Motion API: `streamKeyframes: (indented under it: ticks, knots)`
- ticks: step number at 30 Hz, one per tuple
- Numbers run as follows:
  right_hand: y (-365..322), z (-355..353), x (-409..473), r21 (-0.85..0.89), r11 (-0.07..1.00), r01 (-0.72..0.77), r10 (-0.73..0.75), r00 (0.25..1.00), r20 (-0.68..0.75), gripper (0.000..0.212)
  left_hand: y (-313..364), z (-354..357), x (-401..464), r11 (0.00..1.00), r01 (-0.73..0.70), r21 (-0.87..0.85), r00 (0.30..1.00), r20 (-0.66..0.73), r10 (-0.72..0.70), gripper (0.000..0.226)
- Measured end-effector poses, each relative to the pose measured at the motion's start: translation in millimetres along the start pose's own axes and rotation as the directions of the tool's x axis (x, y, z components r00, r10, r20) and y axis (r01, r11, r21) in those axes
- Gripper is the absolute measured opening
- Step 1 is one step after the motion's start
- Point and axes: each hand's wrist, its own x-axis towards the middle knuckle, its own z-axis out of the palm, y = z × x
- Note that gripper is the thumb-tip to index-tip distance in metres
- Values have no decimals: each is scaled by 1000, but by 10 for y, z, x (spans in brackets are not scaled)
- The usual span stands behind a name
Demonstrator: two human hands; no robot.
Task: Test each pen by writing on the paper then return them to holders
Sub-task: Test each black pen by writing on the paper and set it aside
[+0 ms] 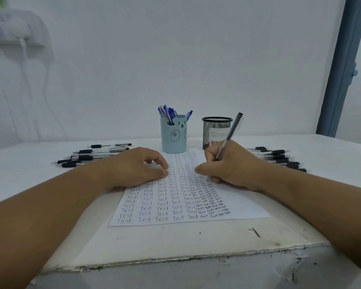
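Right hand (227, 165) fingers clamped on black pen (229, 136); left hand (133, 167) loosely curled, steadying paper (238, 201); write lightly

The white desk (196, 243) carries a written paper (238, 205), blue holder (173, 140), mesh holder (214, 132), and loose pens left (92, 157) and right (279, 158).

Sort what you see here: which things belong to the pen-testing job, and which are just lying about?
Job: paper, black pen in right hand, left hand resting on the sheet, blue holder, mesh holder, loose pens left and right.
Not job: white hanging item, blue post.
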Motion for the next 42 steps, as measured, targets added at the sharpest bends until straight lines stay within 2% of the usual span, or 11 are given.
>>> streamKeyframes:
  ticks: [13, 23, 42]
  knots:
    - [6, 5, 14, -76, 997, 13, -12, 1000, 13, 43, 24, 3, -13, 1000, 25, 8, 1000, 12, -25, 15]
    - [24, 13, 12, -49, 999, 16, -16, 1000, -1, 47, 40, 2, -15, 1000, 24, 11, 1000, 19, -24, 16]
    - [32, 16, 34, -62, 998, 26, -26, 1000, 7, 40, 7, 0, -12, 1000, 3, 26, 1000, 23, -3, 13]
